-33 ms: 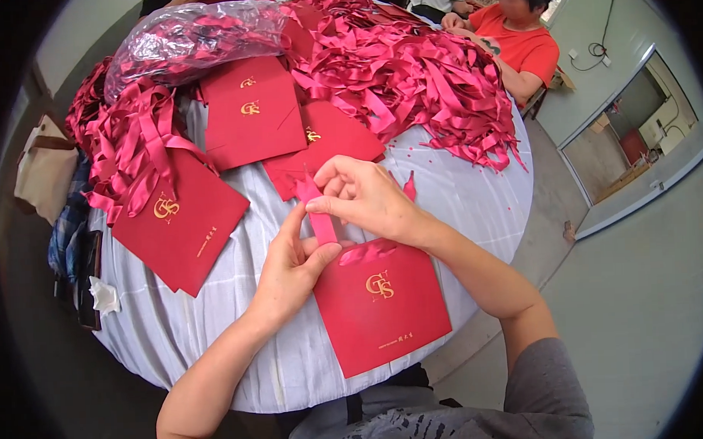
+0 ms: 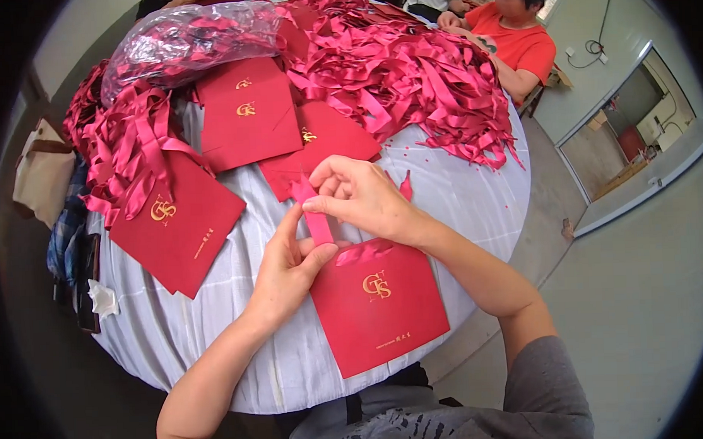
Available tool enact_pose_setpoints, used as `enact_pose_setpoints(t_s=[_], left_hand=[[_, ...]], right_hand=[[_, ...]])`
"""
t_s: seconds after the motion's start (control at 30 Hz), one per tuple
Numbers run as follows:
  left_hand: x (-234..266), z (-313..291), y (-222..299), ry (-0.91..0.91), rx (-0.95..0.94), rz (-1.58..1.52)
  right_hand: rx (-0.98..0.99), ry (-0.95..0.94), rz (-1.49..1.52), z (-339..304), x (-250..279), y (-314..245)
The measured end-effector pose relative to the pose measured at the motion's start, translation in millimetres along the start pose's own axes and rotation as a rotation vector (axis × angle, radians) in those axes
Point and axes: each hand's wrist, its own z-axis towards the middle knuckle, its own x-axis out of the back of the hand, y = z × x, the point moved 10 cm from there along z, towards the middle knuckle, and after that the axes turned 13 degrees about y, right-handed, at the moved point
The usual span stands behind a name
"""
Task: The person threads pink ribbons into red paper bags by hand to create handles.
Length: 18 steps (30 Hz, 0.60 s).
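Have pink ribbon (image 2: 318, 225) clamped in left hand (image 2: 285, 267), low, and right hand (image 2: 360, 202), high, just beside top left corner of red bag (image 2: 380, 319) near surface (image 2: 287, 361) edge. Blocking part of bag's top edge with right wrist (image 2: 414, 229). See overlapping bags (image 2: 252, 138) and ribbon heap (image 2: 408, 78) beyond, plastic sack (image 2: 190, 43) at back; left, another bag (image 2: 183, 241) partly under ribbon pile (image 2: 143, 141), plus crumpled tissue (image 2: 102, 298).

Soft light covers the round, white-clothed desk (image 2: 479, 203); glare streaks the clear plastic bag (image 2: 190, 41); black corners, curved edges.
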Motion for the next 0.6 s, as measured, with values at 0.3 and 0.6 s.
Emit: enact_pose_setpoints(t_s=[0.3,0.6], left_hand=[[-14.0,7.6,-14.9,-0.010,0.005,0.035],[-2.6,1.3,-23.3,-0.077,-0.060,0.113]], right_hand=[[0.055,0.057,0.168,12.5,12.6,32.4],[0.096,0.084,0.214,2.1,-6.4,12.4]])
